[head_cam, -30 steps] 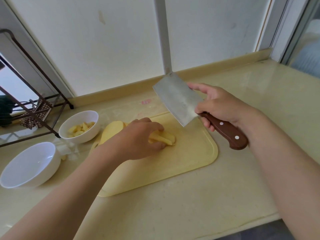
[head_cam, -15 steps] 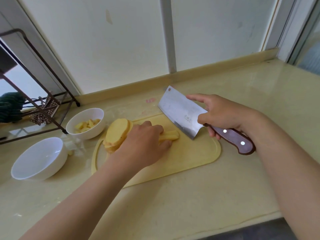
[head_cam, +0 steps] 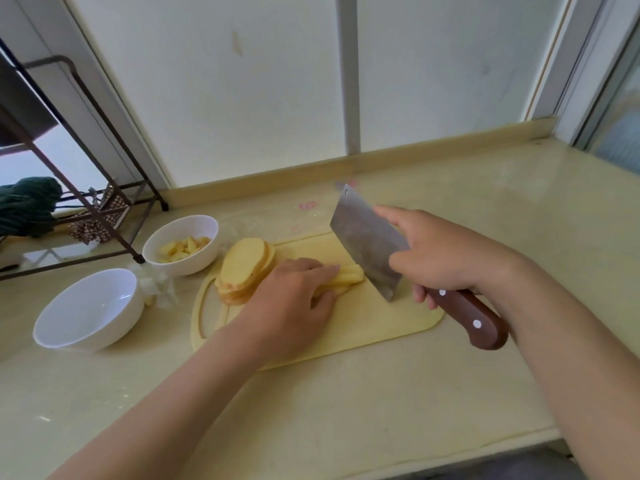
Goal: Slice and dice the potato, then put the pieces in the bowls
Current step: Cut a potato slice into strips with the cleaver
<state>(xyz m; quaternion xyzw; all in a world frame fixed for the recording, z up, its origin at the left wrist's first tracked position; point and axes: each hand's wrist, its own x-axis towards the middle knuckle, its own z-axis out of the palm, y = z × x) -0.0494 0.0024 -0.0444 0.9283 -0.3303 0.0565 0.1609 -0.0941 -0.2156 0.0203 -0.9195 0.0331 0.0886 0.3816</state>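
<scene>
Looking down at the pale yellow cutting board point(head_cam: 381, 327), we have our left hand point(head_cam: 294, 299) curled over a small bundle of potato strips point(head_cam: 349, 278), fingers bent on top and thumb at the near side, so the strips are held against the board with their ends poking out to the right. Our right hand point(head_cam: 440, 258) is wrapped around the brown wooden handle of a cleaver point(head_cam: 367, 244), with the index finger stretched forward along the top of the blade. The blade stands tilted just beside the free ends of the strips, its front corner raised toward the wall and its heel corner low over the board; we cannot tell whether the edge touches the board. Just behind our left hand, at the left end of the board, leans a stack of round potato slices point(head_cam: 244, 268), overlapping one another. Off the board to the left, a small white bowl point(head_cam: 195, 266) on the beige countertop point(head_cam: 346, 417) holds diced potato point(head_cam: 183, 247). Nearer to us and further left sits a larger white bowl point(head_cam: 90, 306) in which we see no pieces. A few pale scraps point(head_cam: 154, 289) lie on the counter between the two bowls. Beyond them stands a dark metal rack point(head_cam: 104, 199), with a dark green cloth point(head_cam: 27, 206) beside it at the left edge.
</scene>
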